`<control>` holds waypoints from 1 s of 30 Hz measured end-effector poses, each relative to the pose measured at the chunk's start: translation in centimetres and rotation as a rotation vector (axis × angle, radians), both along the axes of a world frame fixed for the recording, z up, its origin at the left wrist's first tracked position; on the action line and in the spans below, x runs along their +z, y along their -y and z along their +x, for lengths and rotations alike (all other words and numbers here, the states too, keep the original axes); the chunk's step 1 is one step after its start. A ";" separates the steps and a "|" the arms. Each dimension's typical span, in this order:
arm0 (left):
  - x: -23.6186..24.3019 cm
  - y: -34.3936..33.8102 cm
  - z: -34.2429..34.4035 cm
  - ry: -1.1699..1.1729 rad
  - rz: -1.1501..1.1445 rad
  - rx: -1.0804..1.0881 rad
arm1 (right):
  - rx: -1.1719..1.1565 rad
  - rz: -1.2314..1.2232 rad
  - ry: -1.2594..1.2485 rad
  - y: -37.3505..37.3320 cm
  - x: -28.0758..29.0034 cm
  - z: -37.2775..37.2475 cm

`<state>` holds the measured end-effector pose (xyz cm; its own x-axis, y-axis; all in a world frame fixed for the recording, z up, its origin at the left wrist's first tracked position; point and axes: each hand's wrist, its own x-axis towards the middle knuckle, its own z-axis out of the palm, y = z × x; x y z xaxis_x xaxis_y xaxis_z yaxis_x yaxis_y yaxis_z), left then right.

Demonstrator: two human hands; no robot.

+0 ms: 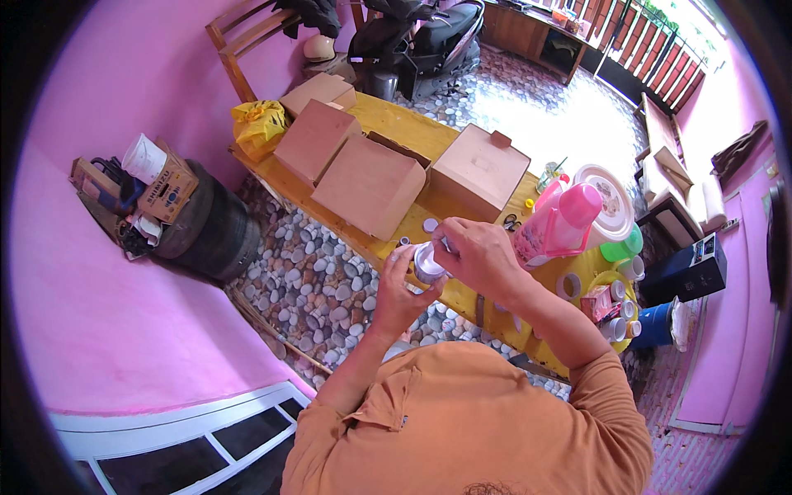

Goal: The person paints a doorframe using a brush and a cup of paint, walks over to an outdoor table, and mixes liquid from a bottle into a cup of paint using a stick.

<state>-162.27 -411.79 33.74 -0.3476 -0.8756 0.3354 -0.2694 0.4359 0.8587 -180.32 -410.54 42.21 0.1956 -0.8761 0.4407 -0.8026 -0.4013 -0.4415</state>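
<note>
My left hand [398, 295] is wrapped round a small white jar [425, 262] above the table's near edge, thumb on one side and fingers on the other. Over the jar's top, my right hand [477, 254] has its fingers closed in a pinch at the rim. Whatever those fingertips hold, if anything, is hidden. A small round white lid or cap [430, 224] lies on the table just beyond the jar. Black-handled scissors [511, 223] rest beyond my right hand.
Brown cardboard boxes [369, 183] stand along the yellow-covered table [375, 111]. To the right are a pink jug [561, 219], a round white lidded tub [606, 202], a green-lidded container [624, 245] and several tape rolls [568, 286]. A motorbike [421, 45] is parked behind.
</note>
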 end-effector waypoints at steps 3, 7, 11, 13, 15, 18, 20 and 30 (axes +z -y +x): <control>-0.5 0.2 0.3 0.000 -0.019 -0.006 | 0.018 0.005 0.039 -0.4 0.5 0.5; -0.5 0.2 0.6 0.010 -0.023 -0.014 | 0.066 0.142 0.024 -1.2 0.9 0.1; -0.4 -0.1 0.5 0.003 -0.003 -0.003 | 0.047 0.112 -0.009 -0.8 0.9 0.0; -0.5 -0.1 0.4 0.011 -0.011 0.013 | -0.011 0.052 0.019 -0.3 0.8 0.2; -0.4 -0.1 0.3 0.007 -0.015 0.014 | -0.011 0.051 0.023 -0.3 0.7 0.3; -0.6 0.1 0.5 -0.003 -0.028 0.013 | 0.044 0.065 0.029 -0.7 0.8 0.3; -0.6 0.2 0.6 -0.010 -0.038 0.009 | 0.096 0.078 0.032 -1.1 1.1 0.1; -0.7 0.0 0.6 -0.010 -0.032 0.008 | 0.051 0.054 -0.006 -0.6 0.9 0.5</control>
